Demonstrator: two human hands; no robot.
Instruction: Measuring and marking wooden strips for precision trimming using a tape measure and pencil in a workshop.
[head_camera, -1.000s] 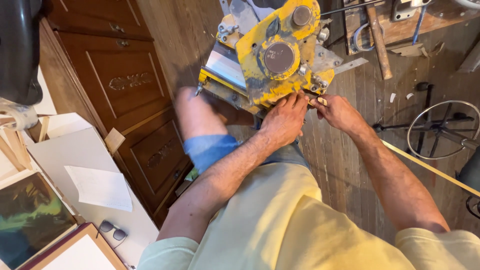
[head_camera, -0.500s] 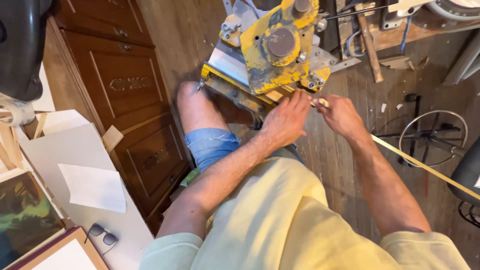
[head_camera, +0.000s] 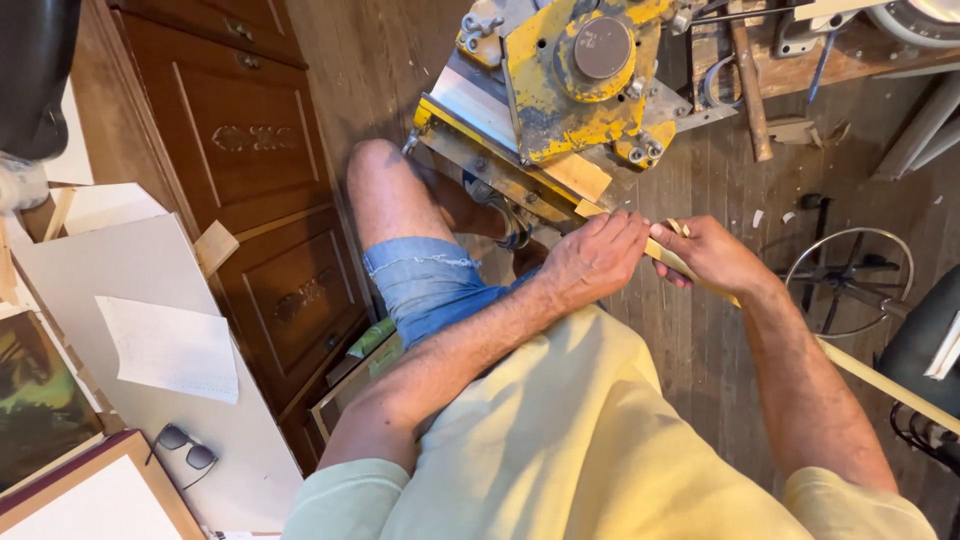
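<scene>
Left hand (head_camera: 592, 262) and right hand (head_camera: 712, 256) both closed on a pale wood strip (head_camera: 880, 385). Yellow machine (head_camera: 570, 85) just ahead; hammer (head_camera: 748, 85) beyond; wire wheel (head_camera: 845, 280) right.

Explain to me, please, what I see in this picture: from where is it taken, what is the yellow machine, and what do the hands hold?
The picture comes from a camera on the person's head, looking down at their own lap. The left hand and right hand both grip a long thin wooden strip, whose end lies at a worn yellow metal machine, probably a workshop cutter. Beyond it lies a hammer. At the left are a wooden cabinet, a white board with a sheet of paper, and sunglasses.
</scene>
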